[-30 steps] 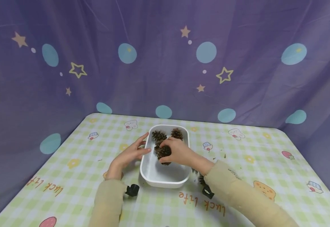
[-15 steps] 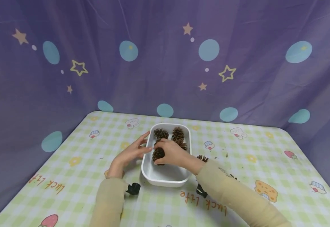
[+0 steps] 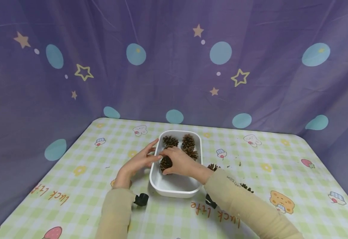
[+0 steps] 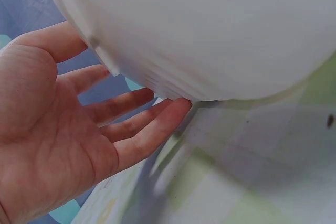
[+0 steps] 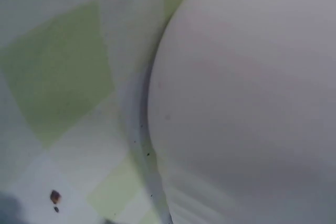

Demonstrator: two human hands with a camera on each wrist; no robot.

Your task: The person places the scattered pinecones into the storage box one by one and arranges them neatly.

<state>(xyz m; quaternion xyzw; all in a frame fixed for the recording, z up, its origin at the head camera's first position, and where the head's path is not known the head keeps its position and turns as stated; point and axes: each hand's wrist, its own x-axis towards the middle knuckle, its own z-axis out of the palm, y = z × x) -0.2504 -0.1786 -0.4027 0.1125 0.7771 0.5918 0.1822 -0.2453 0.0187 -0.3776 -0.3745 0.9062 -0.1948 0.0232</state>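
A white rectangular container [image 3: 175, 193] stands on the table. My right hand [image 3: 182, 162] reaches into it, thumb and fingers curled round a pine cone [image 3: 166, 163] by the left wall. Behind it lie other pine cones: one at the back left [image 3: 170, 141], one at the back right [image 3: 188, 142] and one by the right wall [image 3: 192, 153]. My left hand [image 3: 138, 162] touches the container's left side; in the left wrist view its fairly straight fingers [image 4: 149, 129] rest against the outer wall. The right wrist view is mostly filled by the container wall [image 5: 247, 98], with the hand's grip hidden.
Right of the container, partly behind the right sleeve [image 3: 236, 196], a pine cone [image 3: 213, 167] and another dark one [image 3: 247, 188] lie on the checked tablecloth [image 3: 84, 199]. Small brown scraps are scattered there. A purple curtain [image 3: 174, 89] hangs behind the table.
My right hand has moved slightly left inside the container with the pine cone, bringing the cones at the right into view. My left hand stays at the container's side.
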